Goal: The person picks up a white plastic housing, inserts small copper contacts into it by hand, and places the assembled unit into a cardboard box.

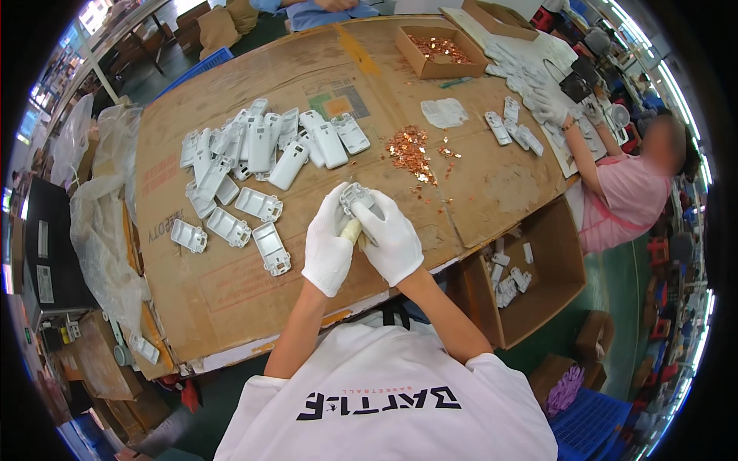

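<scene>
Both hands wear white knitted gloves and meet over the near middle of the table. Between them they hold a small white plastic housing [357, 197], its open inner side up. My left hand [326, 244] grips it from the left, with a pale yellow covering on the thumb. My right hand [392, 238] closes on it from the right, fingers partly hidden. Ahead and to the left lies a pile of similar white housings [260, 143]; several lie loose nearer me, such as one housing [270, 247]. Small copper-coloured metal pieces [410, 152] are heaped ahead to the right.
Cardboard covers the table [369, 100]. A shallow box of copper pieces [435, 52] stands at the far right, near a crumpled white cloth [443, 113]. Beside me on the right, a deep cardboard box [550, 269] holds white parts. A person in pink [626, 188] works at the right.
</scene>
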The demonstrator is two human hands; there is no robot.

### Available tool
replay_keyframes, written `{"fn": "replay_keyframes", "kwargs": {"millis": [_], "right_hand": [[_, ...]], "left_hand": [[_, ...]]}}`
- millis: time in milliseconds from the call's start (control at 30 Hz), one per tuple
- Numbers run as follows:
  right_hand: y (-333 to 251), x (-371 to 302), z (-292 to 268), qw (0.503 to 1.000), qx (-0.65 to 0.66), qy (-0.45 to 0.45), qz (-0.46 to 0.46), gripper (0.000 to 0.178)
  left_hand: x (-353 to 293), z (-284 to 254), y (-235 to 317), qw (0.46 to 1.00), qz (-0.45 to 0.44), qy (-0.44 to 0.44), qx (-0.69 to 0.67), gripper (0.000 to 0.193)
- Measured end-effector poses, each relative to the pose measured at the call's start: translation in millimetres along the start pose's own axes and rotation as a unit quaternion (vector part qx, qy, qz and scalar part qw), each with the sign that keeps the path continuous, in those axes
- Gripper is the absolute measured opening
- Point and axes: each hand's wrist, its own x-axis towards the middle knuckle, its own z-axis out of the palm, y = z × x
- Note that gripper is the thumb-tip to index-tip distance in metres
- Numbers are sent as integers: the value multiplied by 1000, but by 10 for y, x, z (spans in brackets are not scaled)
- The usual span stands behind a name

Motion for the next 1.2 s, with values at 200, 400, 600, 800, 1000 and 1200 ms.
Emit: {"fn": "replay_keyframes", "kwargs": {"millis": [200, 400, 600, 800, 1000, 1200], "right_hand": [[62, -50, 44, 999, 12, 20, 28, 52], [117, -48, -42, 998, 32, 35, 30, 52], [104, -69, 5, 998, 38, 48, 33, 54], [117, -67, -32, 995, 52, 36, 75, 46], [191, -39, -83, 991, 81, -9, 103, 43], [294, 75, -266, 995, 71, 4, 70, 42]], "left_hand": [[38, 62, 25, 1000, -3, -17, 1, 51], [91, 173, 3, 1000, -9, -26, -16, 50], [88, 180, 54, 999, -23, -27, -26, 50], [109, 237, -16, 999, -25, -27, -12, 49], [136, 291, -120, 999, -35, -1, 20, 47], [192, 448, 27, 997, 26, -14, 73, 45]]}}
